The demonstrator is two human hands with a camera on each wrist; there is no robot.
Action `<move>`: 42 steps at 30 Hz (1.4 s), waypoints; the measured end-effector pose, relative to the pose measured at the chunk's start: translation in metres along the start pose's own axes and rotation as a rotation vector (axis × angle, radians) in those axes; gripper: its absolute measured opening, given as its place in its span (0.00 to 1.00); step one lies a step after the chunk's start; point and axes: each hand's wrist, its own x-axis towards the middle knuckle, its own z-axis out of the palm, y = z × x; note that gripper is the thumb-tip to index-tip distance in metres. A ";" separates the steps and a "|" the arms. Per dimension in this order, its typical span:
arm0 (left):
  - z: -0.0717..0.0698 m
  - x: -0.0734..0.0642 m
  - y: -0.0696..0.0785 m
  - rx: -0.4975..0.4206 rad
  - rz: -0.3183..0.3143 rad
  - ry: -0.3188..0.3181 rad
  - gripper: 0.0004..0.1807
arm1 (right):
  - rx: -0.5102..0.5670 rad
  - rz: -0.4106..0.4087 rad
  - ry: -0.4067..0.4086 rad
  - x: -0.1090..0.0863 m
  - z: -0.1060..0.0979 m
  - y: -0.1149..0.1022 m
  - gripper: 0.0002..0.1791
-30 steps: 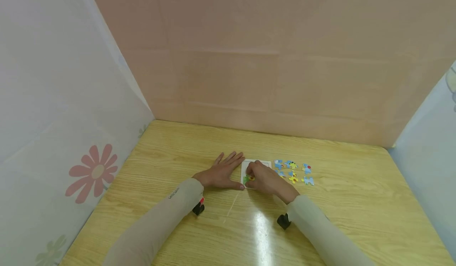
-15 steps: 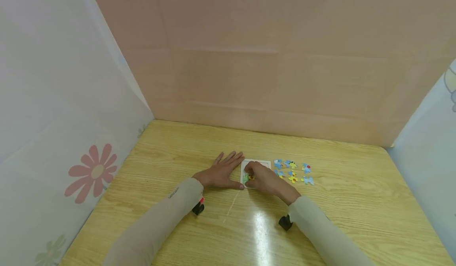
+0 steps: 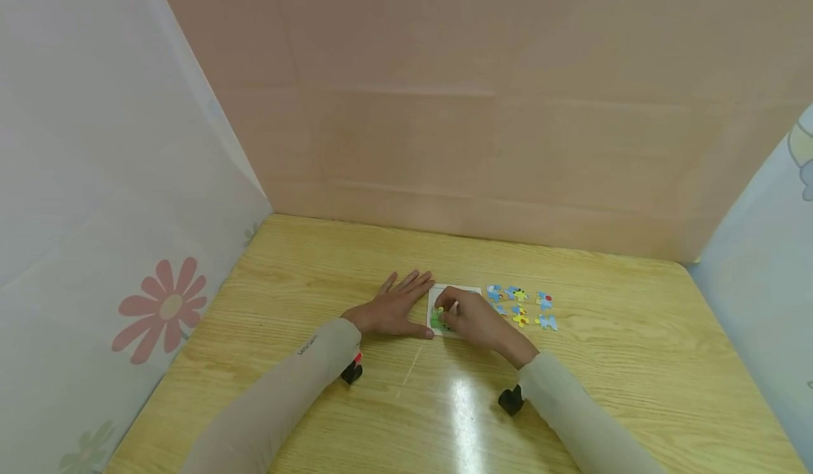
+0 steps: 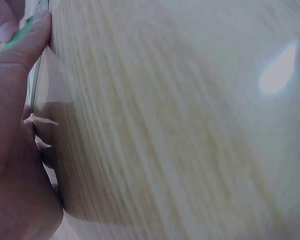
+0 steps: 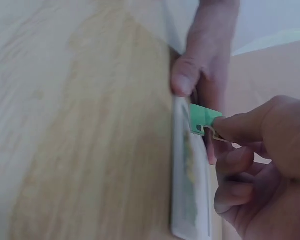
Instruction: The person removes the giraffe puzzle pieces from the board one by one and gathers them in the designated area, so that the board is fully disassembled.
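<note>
My right hand (image 3: 479, 321) pinches a green jigsaw piece (image 5: 205, 117) between thumb and finger. In the right wrist view the piece is tilted above the near left part of a white-rimmed puzzle board (image 5: 179, 215). Inside the board lies some green and yellow artwork, blurred and partly hidden by my hand. My left hand (image 3: 395, 312) rests on the table with fingers spread, its thumb at the board's near left corner and its fingertips at the far left corner. In the left wrist view its thumb (image 4: 27, 45) is close to the green piece.
Right of the board lie several loose puzzle pieces, among them a yellow piece (image 3: 521, 317), a blue piece (image 3: 547, 322) and a blue piece with a red spot (image 3: 544, 299). A tan wall (image 3: 495, 142) stands behind the wooden table (image 3: 330, 262).
My right hand has shifted slightly right and its fingers have come up, with the green piece now showing at the fingertips. My left hand has stayed in place against the board.
</note>
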 end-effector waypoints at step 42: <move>-0.004 -0.004 0.002 -0.002 0.018 0.002 0.61 | -0.155 0.111 0.147 -0.076 -0.031 0.055 0.08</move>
